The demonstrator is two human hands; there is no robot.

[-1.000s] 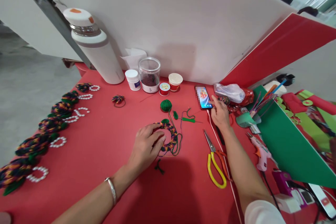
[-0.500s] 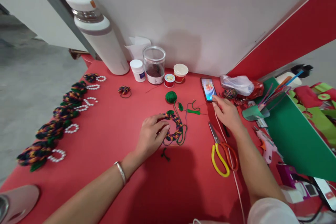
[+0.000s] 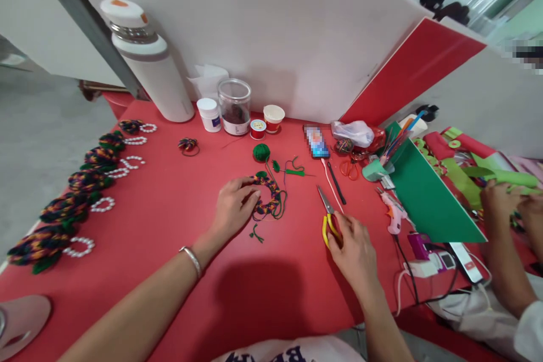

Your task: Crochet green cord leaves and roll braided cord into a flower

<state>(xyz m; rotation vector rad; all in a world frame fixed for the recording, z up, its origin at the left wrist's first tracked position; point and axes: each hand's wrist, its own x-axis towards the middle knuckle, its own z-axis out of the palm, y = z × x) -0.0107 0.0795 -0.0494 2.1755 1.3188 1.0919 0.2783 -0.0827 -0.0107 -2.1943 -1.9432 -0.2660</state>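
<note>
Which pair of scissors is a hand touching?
The yellow-handled metal scissors: the right hand covers their handles. The small red-handled scissors lie farther back, untouched.

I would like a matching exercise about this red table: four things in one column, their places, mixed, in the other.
1. yellow-handled scissors
2. multicoloured yarn ring
3. phone
4. white flask

A. back left of the table
B. at the fingertips of the left hand
C. handles under the right hand
D. between paper cup and plastic bag

Pairs: 1-C, 2-B, 3-D, 4-A
</note>
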